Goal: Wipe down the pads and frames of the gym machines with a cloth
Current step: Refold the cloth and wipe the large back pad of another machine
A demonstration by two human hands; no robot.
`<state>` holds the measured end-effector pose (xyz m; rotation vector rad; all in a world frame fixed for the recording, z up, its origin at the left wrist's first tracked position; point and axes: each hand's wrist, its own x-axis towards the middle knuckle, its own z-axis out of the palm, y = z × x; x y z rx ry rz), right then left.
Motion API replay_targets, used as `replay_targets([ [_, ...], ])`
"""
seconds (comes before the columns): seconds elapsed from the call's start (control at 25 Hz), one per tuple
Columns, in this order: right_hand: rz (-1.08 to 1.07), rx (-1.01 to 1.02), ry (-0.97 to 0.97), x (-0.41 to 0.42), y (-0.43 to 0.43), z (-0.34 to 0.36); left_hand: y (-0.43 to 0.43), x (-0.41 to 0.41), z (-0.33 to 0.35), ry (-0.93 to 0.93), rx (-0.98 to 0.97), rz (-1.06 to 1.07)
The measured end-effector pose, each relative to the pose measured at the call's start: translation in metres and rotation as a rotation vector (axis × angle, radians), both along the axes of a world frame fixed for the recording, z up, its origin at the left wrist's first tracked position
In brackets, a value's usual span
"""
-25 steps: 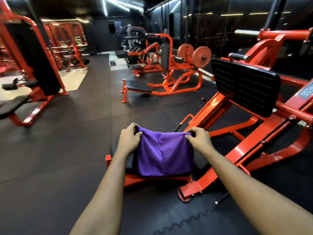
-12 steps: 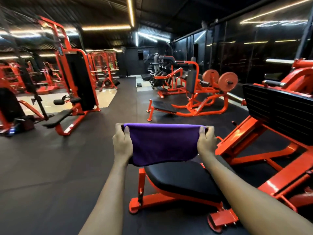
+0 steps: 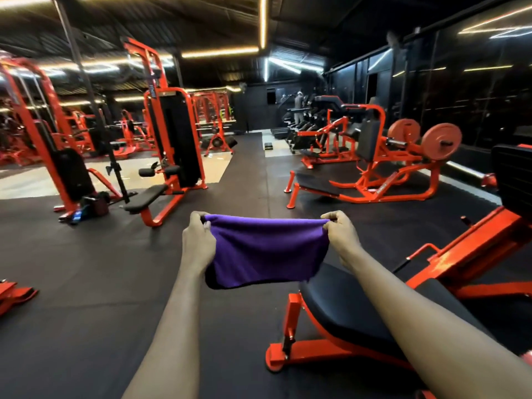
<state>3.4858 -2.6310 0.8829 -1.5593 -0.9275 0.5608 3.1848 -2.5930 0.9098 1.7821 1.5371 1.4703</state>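
Your left hand (image 3: 198,240) and right hand (image 3: 341,234) are both up in front of you, arms out, w/ the purple cloth (image 3: 267,251) stretched between them. Each hand pinches a top corner: the left fingers (image 3: 198,218) are curled over and clamped on the left corner, and the right fingers (image 3: 335,218) are bunched tight on the right one. The top edge runs nearly taut from hand to hand w/ a slight sag mid-span. The rest hangs loose in the air, bottom edge curling under a bit.

The cloth is held over the black rubber floor (image 3: 86,283), up and to the left of the black seat pad (image 3: 345,306) of the nearest machine. Its lower right corner overlaps the pad's far edge in this view, so you can't tell if they touch.

That pad sits under your right forearm on an orange frame (image 3: 290,315), which has a short upright post at the pad's left end and a rounded foot on the floor. A frame rail climbs to the right toward a black ribbed footplate (image 3: 512,180) at the pic's edge.

Further off on the left is a tall orange cable machine (image 3: 175,139) w/ a black wt stack, and a black bench pad (image 3: 146,198) low in front of it. On the right is a plate-loaded machine (image 3: 388,168) carrying two orange plates (image 3: 442,141). More orange machines fill the back of the room. Light strips (image 3: 262,21) run along the dark ceiling.
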Motion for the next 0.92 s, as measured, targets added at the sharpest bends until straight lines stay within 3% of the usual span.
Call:
replay_targets([
  [0.16, 0.005, -0.021, -0.011, -0.035, 0.049, -0.006, 0.030, -0.036, -0.004, -0.004, -0.033, 0.018],
  [0.44, -0.068, 0.034, 0.055, -0.058, 0.168, -0.012, 0.141, -0.027, -0.004, -0.104, 0.179, 0.233],
  [0.6, -0.081, -0.095, -0.026, -0.057, 0.259, -0.017, 0.236, -0.018, -0.003, -0.029, -0.091, 0.315],
  [0.68, -0.128, -0.051, -0.049, -0.065, 0.303, -0.011, 0.282, -0.013, -0.001, -0.030, -0.163, 0.350],
  [0.76, -0.104, 0.045, -0.063, -0.085, 0.344, -0.005, 0.325, -0.006, 0.000, -0.014, -0.159, 0.315],
  [0.92, 0.191, 0.168, -0.124, -0.137, 0.423, -0.010, 0.407, 0.014, -0.009, 0.060, -0.107, -0.006],
])
